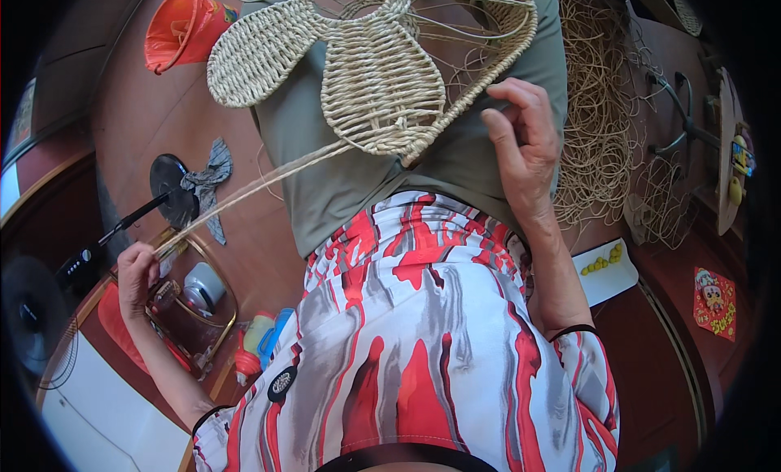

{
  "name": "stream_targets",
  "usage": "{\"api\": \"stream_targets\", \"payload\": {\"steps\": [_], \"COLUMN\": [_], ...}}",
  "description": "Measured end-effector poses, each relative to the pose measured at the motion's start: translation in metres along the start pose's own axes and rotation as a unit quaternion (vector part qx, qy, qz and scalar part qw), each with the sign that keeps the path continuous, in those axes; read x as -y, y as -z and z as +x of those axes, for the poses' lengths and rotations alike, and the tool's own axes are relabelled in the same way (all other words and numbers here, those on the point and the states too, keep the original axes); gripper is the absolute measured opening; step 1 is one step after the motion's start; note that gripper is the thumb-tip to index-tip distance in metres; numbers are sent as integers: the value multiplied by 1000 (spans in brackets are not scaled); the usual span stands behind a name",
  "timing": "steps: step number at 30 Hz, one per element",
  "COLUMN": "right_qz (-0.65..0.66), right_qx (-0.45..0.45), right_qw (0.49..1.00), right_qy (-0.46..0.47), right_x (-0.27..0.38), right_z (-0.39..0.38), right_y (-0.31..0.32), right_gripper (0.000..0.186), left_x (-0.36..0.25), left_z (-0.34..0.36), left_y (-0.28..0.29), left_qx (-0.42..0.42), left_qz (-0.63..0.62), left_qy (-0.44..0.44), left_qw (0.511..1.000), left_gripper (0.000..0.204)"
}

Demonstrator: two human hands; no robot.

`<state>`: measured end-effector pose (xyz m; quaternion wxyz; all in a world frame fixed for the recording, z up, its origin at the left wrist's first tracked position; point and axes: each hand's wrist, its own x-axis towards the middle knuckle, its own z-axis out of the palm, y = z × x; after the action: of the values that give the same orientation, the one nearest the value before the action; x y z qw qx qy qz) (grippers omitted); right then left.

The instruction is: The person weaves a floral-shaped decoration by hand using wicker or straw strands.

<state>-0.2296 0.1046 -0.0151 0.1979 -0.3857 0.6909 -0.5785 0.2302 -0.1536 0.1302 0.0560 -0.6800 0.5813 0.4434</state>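
Observation:
A woven straw piece (382, 89) with petal-shaped panels and a thick braided rim lies across my lap. From its lower end a pale straw cord (268, 179) runs taut out to the left. My left hand (137, 273), fingers closed, grips the far end of that cord, well away from the weaving. Beside the piece's right rim is my right hand (525, 142), its fingers bent and the thumb held apart from them. Nothing shows between them, and the fingertips are close to the rim; whether they touch it I cannot tell.
A large heap of loose straw cord (598, 106) covers the floor on the right. Far left stands a red bucket (185, 28). A round black stand base (173, 191) with a grey cloth (213, 183) and a gold-framed table (220, 325) are near my left arm.

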Motion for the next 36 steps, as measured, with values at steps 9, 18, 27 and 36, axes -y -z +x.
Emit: {"api": "stream_targets", "payload": {"steps": [9, 18, 27, 36], "right_qz": [231, 164, 133, -141], "right_qx": [13, -27, -23, 223], "right_qw": [945, 965, 969, 926], "right_qy": [-233, -201, -208, 270], "right_x": [-7, -12, -7, 51], "right_z": [-15, -13, -10, 16], "right_y": [-33, -45, -35, -62], "right_gripper": [36, 44, 43, 44], "left_x": [67, -28, -131, -141], "left_z": [71, 48, 2, -33], "left_y": [74, -35, -240, -204], "left_qx": [-331, -293, 65, -34], "left_qz": [379, 279, 105, 157], "left_qy": [-311, -336, -409, -627], "left_qw": [806, 851, 904, 762], "left_gripper": [27, 33, 15, 27]}}
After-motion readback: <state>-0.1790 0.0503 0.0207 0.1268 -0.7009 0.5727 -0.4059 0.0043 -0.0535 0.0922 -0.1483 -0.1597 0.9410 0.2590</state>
